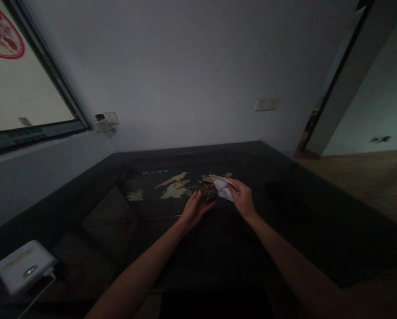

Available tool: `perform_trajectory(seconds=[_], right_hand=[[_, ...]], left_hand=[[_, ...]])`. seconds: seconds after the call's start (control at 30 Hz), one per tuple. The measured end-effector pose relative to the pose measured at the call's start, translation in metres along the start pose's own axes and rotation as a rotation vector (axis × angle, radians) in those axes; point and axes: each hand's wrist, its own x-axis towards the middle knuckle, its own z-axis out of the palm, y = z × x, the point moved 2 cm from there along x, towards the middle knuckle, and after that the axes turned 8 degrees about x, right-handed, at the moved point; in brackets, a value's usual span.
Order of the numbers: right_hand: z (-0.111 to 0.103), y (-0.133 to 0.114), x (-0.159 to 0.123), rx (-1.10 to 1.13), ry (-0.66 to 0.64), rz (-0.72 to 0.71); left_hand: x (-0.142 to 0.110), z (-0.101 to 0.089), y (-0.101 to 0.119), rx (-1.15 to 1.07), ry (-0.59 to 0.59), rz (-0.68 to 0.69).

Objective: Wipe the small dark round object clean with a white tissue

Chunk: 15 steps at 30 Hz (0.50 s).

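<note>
Over the middle of a dark glossy table (pixel 198 248), my left hand (pixel 193 208) is closed around a small, dark brown, rounded object (pixel 208 192) with a shiny, uneven surface; its kind is too dim to make out. My right hand (pixel 241 197) pinches a white tissue (pixel 222 187) between thumb and fingers. The tissue's left edge meets the right side of the dark object. Whether they press together is hard to tell.
A white box-shaped device (pixel 25 266) with a cable lies at the table's near left. Bird and flower decoration (pixel 175 186) marks the tabletop. Behind it rises a pale wall with a socket (pixel 267 104). A window (pixel 29 79) is at the left, wooden flooring (pixel 361 181) at the right.
</note>
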Motion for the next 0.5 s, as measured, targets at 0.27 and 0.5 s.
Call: perform_trajectory(seconds=[0.27, 0.5], right_hand=[[0.019, -0.005, -0.016, -0.173, -0.353, -0.196], [0.026, -0.012, -0.018, -0.301, -0.509, -0.287]], left_hand=[[0.002, 0.002, 0.002, -0.084, 0.061, 0.024], [0.008, 0.0, -0.001, -0.118, 0.077, 0.035]])
